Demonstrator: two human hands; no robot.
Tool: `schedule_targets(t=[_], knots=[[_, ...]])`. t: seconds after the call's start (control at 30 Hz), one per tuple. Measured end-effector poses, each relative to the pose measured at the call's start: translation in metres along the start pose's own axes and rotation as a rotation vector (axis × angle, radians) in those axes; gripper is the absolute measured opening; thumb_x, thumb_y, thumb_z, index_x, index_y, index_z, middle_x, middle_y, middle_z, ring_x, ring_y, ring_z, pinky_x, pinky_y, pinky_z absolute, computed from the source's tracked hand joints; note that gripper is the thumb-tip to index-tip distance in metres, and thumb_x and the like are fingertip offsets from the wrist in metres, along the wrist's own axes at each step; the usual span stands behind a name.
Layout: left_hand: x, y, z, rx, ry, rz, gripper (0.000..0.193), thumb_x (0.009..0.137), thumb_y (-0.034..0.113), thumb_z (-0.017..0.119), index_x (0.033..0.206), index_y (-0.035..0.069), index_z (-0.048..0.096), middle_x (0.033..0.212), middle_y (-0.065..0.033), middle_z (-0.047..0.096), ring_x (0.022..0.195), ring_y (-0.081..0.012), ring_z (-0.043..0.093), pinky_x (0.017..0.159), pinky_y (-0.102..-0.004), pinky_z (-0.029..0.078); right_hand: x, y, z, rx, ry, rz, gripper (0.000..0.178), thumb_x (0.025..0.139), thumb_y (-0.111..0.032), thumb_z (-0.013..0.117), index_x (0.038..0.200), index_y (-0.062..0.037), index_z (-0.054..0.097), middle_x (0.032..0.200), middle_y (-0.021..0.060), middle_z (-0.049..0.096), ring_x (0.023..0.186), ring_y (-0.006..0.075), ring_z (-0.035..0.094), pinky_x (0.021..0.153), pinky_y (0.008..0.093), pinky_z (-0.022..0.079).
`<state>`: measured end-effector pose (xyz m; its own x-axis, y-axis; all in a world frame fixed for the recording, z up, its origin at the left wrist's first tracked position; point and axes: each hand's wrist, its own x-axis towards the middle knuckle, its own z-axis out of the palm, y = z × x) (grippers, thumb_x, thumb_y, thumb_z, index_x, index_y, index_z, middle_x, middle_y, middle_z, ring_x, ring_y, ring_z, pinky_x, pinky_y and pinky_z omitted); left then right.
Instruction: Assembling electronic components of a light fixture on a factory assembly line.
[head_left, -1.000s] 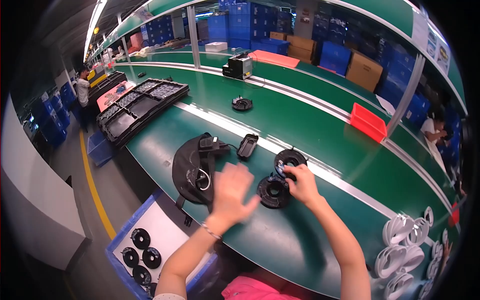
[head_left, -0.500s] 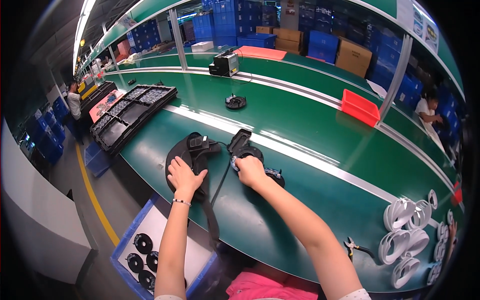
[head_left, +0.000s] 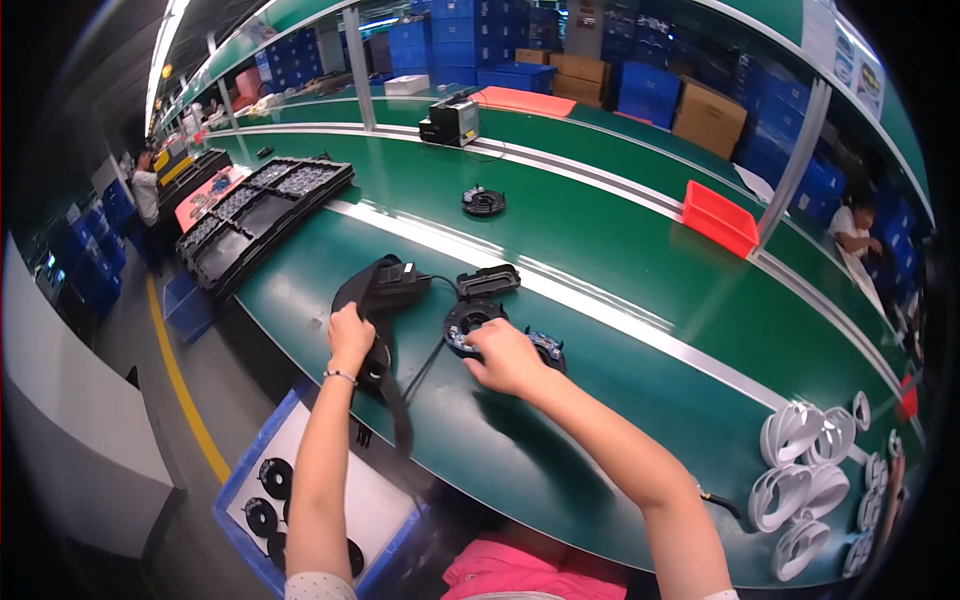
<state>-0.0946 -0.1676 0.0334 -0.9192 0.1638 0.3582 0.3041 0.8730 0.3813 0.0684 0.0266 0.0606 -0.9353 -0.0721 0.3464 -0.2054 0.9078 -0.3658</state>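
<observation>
A black padded waist belt (head_left: pixel 352 290) with a small box-like piece and hanging straps lies on the green bench. My left hand (head_left: pixel 350 336) is closed around its near part. A black cable runs from the belt towards a round black assembly (head_left: pixel 462 322) with a hollow centre. Over the assembly's near right side is my right hand (head_left: pixel 507 358), thumb and forefinger apart, fingertips at the part. A second round part (head_left: pixel 549 347) is partly hidden behind that hand. An oblong black housing (head_left: pixel 488 281) sits just beyond the assembly.
A black tray (head_left: pixel 262 222) of small parts stands at the far left. Another round black part (head_left: pixel 484 201) rests on the far green strip, with a red bin (head_left: pixel 720 218) to the right. White rings (head_left: pixel 793 432) stand at the near right. Below left, a blue-edged box (head_left: pixel 385 500) holds black discs.
My left hand has gone from lying spread on the belt to gripping it. The round assembly has shifted slightly left and lies flatter, the housing has turned, and my right hand's fingers have loosened.
</observation>
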Motion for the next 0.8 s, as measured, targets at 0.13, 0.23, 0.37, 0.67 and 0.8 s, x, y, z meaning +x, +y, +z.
schedule_targets(t=[0.13, 0.23, 0.37, 0.67, 0.8], knots=[[0.03, -0.016, -0.015, -0.197, 0.078, 0.018, 0.022, 0.07, 0.013, 0.057, 0.088, 0.001, 0.061, 0.082, -0.0223, 0.059, 0.081, -0.0378, 0.056, 0.072, -0.0411, 0.044, -0.029, 0.005, -0.045, 0.065, 0.158, -0.015, 0.025, 0.066, -0.017, 0.064, 0.084, -0.0012, 0.06, 0.086, 0.0146, 0.06, 0.094, 0.0316, 0.051, 0.08, 0.0369, 0.042], [0.049, -0.024, -0.038, -0.334, 0.127, 0.009, 0.019, 0.07, 0.013, 0.057, 0.084, 0.001, 0.062, 0.079, -0.0213, 0.059, 0.078, -0.0375, 0.056, 0.07, -0.0398, 0.045, -0.043, 0.002, -0.07, 0.079, 0.256, 0.036, 0.023, 0.066, -0.015, 0.064, 0.084, -0.0018, 0.06, 0.087, 0.0135, 0.061, 0.096, 0.0312, 0.052, 0.082, 0.0366, 0.042], [0.056, -0.007, -0.09, -0.238, 0.218, 0.154, 0.018, 0.068, 0.013, 0.059, 0.077, -0.003, 0.059, 0.077, -0.0239, 0.058, 0.078, -0.037, 0.057, 0.068, -0.0411, 0.044, -0.058, 0.006, -0.08, 0.088, 0.299, 0.062, 0.022, 0.066, -0.014, 0.064, 0.084, -0.0016, 0.06, 0.087, 0.0137, 0.06, 0.095, 0.0301, 0.052, 0.082, 0.0361, 0.042], [0.02, 0.039, -0.238, -0.304, 0.215, 0.634, 0.017, 0.073, 0.005, 0.055, 0.086, -0.006, 0.057, 0.074, -0.0161, 0.06, 0.069, -0.0197, 0.058, 0.065, -0.0282, 0.043, -0.067, -0.008, -0.089, 0.228, 0.332, 0.065, 0.033, 0.067, -0.016, 0.064, 0.095, -0.0013, 0.056, 0.104, 0.0145, 0.055, 0.099, 0.0298, 0.051, 0.085, 0.0364, 0.041], [-0.004, 0.066, -0.279, -0.317, 0.055, 0.719, 0.019, 0.072, 0.0, 0.059, 0.09, -0.003, 0.057, 0.087, -0.0145, 0.059, 0.082, -0.0228, 0.056, 0.076, -0.0286, 0.041, -0.077, -0.021, -0.11, 0.313, 0.417, 0.021, 0.067, 0.059, -0.026, 0.072, 0.114, -0.0014, 0.043, 0.123, 0.02, 0.04, 0.113, 0.0337, 0.039, 0.094, 0.0374, 0.033]])
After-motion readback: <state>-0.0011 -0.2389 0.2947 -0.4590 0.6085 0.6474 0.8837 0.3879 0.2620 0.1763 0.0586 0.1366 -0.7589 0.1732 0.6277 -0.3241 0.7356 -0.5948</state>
